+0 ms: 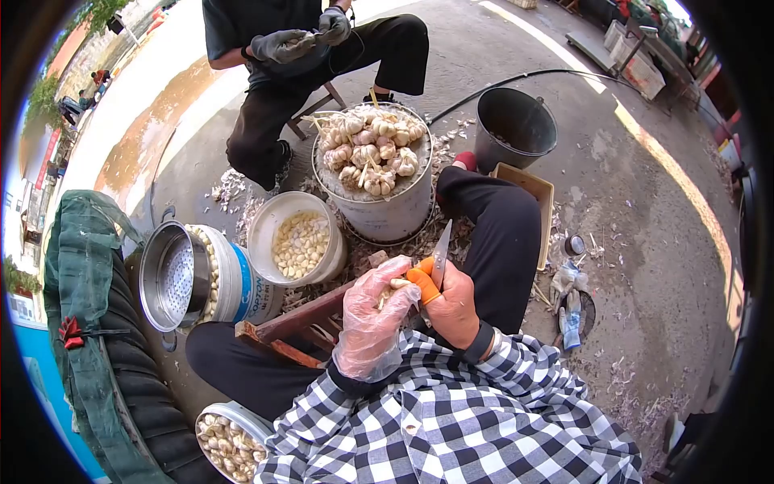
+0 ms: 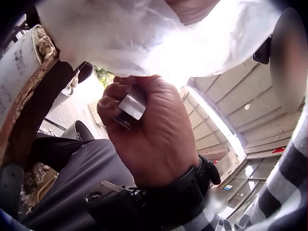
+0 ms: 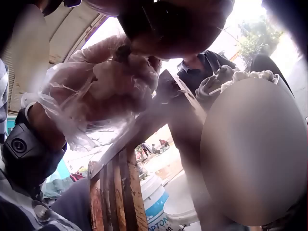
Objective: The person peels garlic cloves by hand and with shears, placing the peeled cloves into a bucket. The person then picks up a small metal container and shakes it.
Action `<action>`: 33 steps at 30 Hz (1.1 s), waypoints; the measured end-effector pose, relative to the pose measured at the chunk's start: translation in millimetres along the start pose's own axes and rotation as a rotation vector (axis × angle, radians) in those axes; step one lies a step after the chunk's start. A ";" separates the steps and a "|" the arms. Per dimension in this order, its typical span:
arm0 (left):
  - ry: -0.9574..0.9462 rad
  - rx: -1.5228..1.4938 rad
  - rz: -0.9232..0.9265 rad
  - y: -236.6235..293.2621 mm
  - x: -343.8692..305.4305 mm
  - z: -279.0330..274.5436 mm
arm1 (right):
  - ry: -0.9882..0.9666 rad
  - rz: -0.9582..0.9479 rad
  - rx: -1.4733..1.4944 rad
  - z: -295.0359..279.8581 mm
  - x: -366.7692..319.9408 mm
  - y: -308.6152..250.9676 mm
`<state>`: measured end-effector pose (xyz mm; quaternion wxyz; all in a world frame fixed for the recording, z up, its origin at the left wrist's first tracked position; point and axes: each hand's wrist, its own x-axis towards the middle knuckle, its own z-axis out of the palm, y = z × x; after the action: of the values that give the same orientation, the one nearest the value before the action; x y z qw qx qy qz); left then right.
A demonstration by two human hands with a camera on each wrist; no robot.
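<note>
My left hand (image 1: 369,323), in a clear plastic glove, holds pale garlic (image 1: 397,284) in its curled fingers. In my right hand (image 1: 458,310) is a knife (image 1: 441,252), its blade pointing up and away. Orange covers (image 1: 423,282) wrap the thumb and finger of that hand, which meets the left at the garlic. The left wrist view shows the right hand's curled fingers around a flat metal piece (image 2: 134,105) of the knife. From the right wrist, the gloved left hand (image 3: 108,86) appears, the garlic hidden.
Garlic bulbs (image 1: 371,149) top a drum (image 1: 379,218) ahead. Peeled cloves lie in a white bucket (image 1: 258,234) to its left, beside a steel strainer pot (image 1: 173,274). A wooden stool (image 1: 298,319), a black bucket (image 1: 516,125) and another person (image 1: 266,89) in gloves are near.
</note>
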<state>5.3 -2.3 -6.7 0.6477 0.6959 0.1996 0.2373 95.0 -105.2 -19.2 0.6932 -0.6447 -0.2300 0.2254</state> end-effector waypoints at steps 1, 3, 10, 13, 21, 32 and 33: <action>0.007 0.033 0.035 -0.2 -0.2 -0.1 | 0.002 0.016 -0.034 -1.1 -0.2 1.9; 0.049 -0.094 -0.062 4.2 -2.6 2.0 | 0.004 0.035 -0.067 -1.6 -2.1 3.4; 0.053 -0.183 -0.234 -4.0 -2.6 -0.9 | 0.106 -0.133 -0.291 0.2 -7.5 1.0; -0.026 -0.025 -0.136 -4.1 -3.1 -4.8 | 0.119 -0.249 -0.409 -0.3 -4.1 2.7; -0.040 -0.007 -0.082 -2.3 -0.7 -11.8 | -0.087 0.035 -0.163 -21.4 1.0 7.7; -0.110 0.650 0.481 -5.4 -2.2 -10.7 | -0.305 0.405 -0.013 -31.1 8.6 -28.4; -0.128 0.674 0.505 -5.9 -2.0 -11.0 | -0.341 0.399 -0.001 -33.5 9.9 -28.1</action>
<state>-2.6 5.9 -12.2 0.3167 0.9091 0.0488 0.2661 123.7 -127.5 7.0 0.5858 -0.6303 -0.2119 0.4632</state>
